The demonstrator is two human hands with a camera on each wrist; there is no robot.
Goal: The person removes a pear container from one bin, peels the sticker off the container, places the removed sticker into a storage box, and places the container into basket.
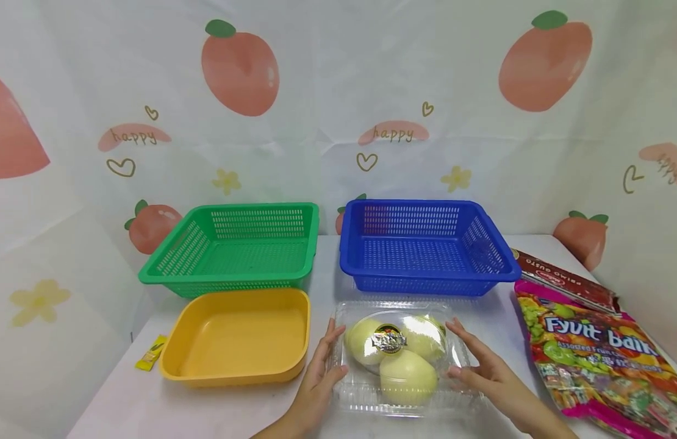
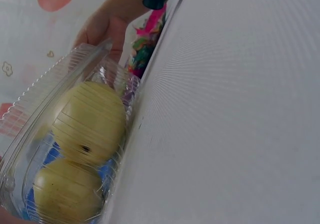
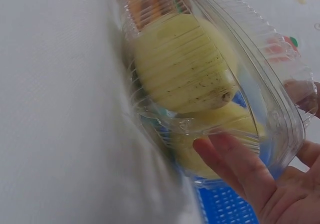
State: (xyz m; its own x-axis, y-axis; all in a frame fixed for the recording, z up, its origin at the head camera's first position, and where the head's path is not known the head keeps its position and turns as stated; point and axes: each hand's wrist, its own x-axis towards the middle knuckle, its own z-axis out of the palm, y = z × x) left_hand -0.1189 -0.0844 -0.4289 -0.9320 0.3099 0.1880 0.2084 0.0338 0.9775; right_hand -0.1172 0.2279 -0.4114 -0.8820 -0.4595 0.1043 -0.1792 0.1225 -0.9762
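A clear plastic clamshell box point(image 1: 366, 390) with three pale yellow-green round fruits point(image 1: 408, 375) inside lies near the front of the white table, lid closed, a dark round sticker point(image 1: 389, 338) on top. My left hand point(image 1: 319, 372) grips its left side, thumb over the rim. On the opposite side my right hand point(image 1: 489, 372) holds the box, thumb near the lid's edge. Seen in the right wrist view, the right hand's fingers point(image 3: 245, 171) reach along the box's side wall. Ribbed plastic and fruit fill much of the left wrist view.
Behind the box stands a blue basket point(image 1: 426, 283); a green basket point(image 1: 234, 283) is to its left. A yellow tub point(image 1: 234, 375) sits left of my left hand, beside a small yellow packet point(image 1: 151, 353). At right lie a fruit candy bag point(image 1: 602, 360) and a dark red package point(image 1: 563, 279).
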